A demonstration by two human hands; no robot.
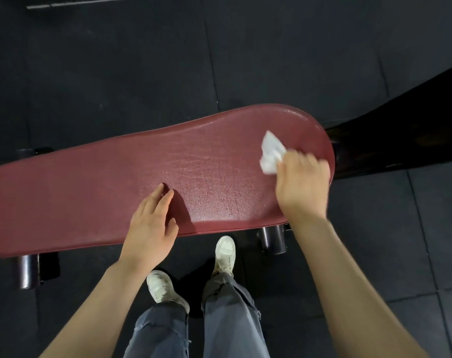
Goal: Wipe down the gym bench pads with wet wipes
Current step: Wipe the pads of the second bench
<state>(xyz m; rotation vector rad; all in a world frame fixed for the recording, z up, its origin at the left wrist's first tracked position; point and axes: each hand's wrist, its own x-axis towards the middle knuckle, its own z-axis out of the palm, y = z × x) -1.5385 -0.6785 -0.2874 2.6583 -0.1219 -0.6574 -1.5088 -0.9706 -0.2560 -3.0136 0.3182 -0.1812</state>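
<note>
A long dark-red bench pad [90,192] runs across the view from left to right, its rounded end at the right. My right hand [302,184] grips a crumpled white wet wipe [270,153] and holds it against the pad near that rounded end; the hand is blurred. My left hand [150,226] rests flat on the pad's near edge around the middle, fingers straight and together. The pad's surface shines in the middle and right part.
Black bench frame tubes [274,240] [28,271] stick out under the pad's near side. A black part of the frame [400,135] extends to the right. My feet in white shoes [226,251] stand on dark rubber floor tiles [116,73].
</note>
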